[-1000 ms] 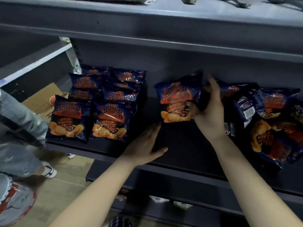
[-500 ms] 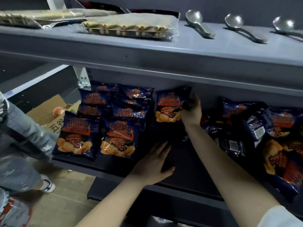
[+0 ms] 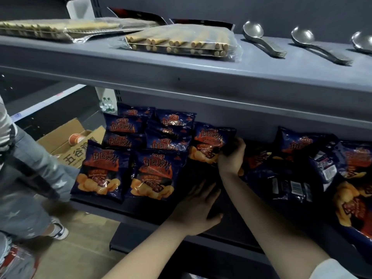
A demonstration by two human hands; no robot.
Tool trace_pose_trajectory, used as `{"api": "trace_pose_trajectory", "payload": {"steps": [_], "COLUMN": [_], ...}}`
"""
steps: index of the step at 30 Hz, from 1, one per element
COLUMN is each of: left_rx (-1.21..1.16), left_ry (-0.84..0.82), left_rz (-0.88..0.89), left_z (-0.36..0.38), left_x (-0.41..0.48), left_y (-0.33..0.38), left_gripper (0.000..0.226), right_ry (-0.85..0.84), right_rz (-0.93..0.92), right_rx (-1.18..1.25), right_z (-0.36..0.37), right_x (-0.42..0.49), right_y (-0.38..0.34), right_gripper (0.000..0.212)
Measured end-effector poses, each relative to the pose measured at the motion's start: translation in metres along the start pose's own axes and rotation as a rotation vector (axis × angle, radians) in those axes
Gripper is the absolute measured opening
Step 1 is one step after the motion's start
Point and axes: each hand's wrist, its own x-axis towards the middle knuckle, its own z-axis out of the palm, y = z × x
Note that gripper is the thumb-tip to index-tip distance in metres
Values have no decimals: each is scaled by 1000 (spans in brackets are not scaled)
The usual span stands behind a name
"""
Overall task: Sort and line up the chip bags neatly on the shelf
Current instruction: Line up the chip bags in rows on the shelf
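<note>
Gripping the right edge of a blue chip bag (image 3: pixel 209 142), the right hand (image 3: pixel 231 158) curls its fingers round it at the back of the lower shelf (image 3: pixel 130 213), just right of the lined-up bags (image 3: pixel 130 158). The left hand (image 3: pixel 198 208) lies flat near the shelf's front, fingers straight. A jumbled pile of bags (image 3: pixel 322 174) lies further right.

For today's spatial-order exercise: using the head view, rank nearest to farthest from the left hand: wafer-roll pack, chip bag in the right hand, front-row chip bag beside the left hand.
1. Front-row chip bag, just left of the left hand.
2. Held chip bag, farther back, gripped by the right hand.
3. Wafer-roll pack, up on the upper shelf.
</note>
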Motion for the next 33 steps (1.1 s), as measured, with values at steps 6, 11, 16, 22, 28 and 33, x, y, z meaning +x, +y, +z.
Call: {"api": "trace_pose_trajectory", "payload": {"steps": [6,11,16,22,28,33], "left_rx": [49,79,105,127,111,113], "left_ry": [-7,-26,-24,-5,-1,-2], "left_rz": [14,7,5,-6,-28,-35], "left_z": [-1,2,5,5,3,4], "left_x": [0,1,2,2,0,-2], "left_y": [1,1,0,-1,4,5], "left_gripper": [69,68,69,69,68,68], "right_ry": [-72,-188,-236,-534,-506,-562], "right_rz": [-274,-525,-713,-512,-515,-497], "right_rx": [-58,-265,-820,-1236,-1254,-1326], "right_z": [-8,-40,-85,-127,-136,-132], "right_x": [-5,-1,13,9,4,1], "right_y": [-13,-29,-24,0,19,28], "right_gripper": [61,54,54,78,68,70]}}
